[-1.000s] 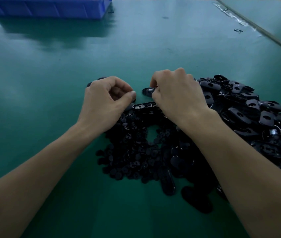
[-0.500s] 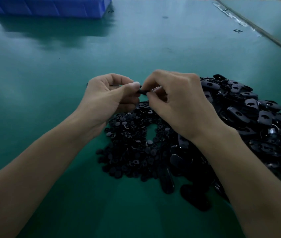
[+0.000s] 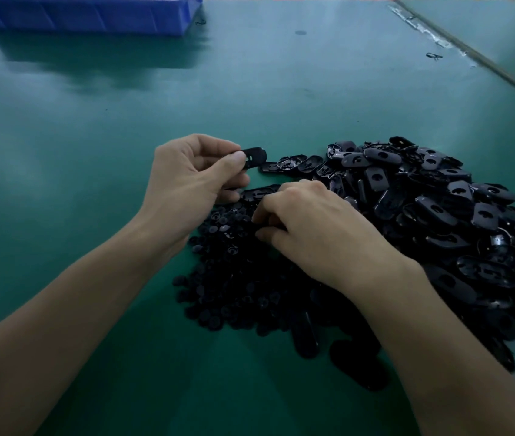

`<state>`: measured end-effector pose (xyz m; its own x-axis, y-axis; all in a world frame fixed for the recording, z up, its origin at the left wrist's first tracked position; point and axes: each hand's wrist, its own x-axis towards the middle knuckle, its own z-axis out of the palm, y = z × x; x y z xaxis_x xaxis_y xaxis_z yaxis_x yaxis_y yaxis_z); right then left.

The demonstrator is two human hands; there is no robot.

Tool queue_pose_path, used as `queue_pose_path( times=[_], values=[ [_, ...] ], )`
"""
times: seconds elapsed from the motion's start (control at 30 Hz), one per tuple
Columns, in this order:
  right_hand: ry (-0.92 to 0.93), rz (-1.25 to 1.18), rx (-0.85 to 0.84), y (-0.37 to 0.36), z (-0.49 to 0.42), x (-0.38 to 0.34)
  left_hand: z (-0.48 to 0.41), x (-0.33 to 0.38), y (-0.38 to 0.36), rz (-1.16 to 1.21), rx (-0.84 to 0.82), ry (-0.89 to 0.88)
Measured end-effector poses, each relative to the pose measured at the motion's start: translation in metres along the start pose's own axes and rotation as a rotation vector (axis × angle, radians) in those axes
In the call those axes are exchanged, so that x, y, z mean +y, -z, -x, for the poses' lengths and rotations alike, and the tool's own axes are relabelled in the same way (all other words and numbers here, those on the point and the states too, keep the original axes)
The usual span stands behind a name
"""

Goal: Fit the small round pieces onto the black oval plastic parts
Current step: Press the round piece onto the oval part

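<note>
Closed on one black oval part [image 3: 254, 156] with the left grip [image 3: 187, 180]: thumb on top, forefinger behind, the part's free end sticking out to the right, lifted clear of the green bench [image 3: 92, 136]. On that part's face, a slot-shaped opening just beside the thumb tip. Lowered knuckles-up onto the heap of small round pieces [image 3: 228, 278] with the right grip [image 3: 316, 228], fingers curled down and tips buried among the pieces; impossible to tell whether pinching one or merely touching. Just beyond the right knuckles, another oval part [image 3: 257, 193] lying hollow side up on the bench, between the two grips. Off to the right and touching the round heap, a big loose pile of oval parts [image 3: 438, 196], some face up with keyhole openings showing, some hollow side up, spread from beside the right wrist out to the right edge of the view. A few more ovals at the near edge of the heaps, dark and hard to make out. Both forearms bare, reaching in from the bottom corners. At the far left corner of the bench, a blue plastic bin [image 3: 92, 14], contents out of view. Along the far right, a seam [image 3: 473, 55] against a neighbouring green surface, and a small dark scrap [image 3: 432, 55] near it.
</note>
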<state>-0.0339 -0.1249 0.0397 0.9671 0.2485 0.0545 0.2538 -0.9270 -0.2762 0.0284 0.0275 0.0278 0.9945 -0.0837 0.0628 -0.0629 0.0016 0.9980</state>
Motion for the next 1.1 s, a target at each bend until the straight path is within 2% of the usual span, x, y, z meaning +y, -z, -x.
queue_pose_path(
  times=[0.7,0.97,1.1],
  values=[
    [-0.057,0.046,0.082,-0.003,0.008,-0.002,0.001,-0.003,0.001,0.018,-0.065,-0.059],
    [-0.048,-0.14,0.17,0.001,0.014,-0.003,0.002,-0.005,0.0,0.02,-0.09,-0.06],
    [-0.065,-0.143,0.174,0.001,0.014,-0.001,0.003,-0.007,-0.001,-0.02,-0.095,-0.064]
  ],
)
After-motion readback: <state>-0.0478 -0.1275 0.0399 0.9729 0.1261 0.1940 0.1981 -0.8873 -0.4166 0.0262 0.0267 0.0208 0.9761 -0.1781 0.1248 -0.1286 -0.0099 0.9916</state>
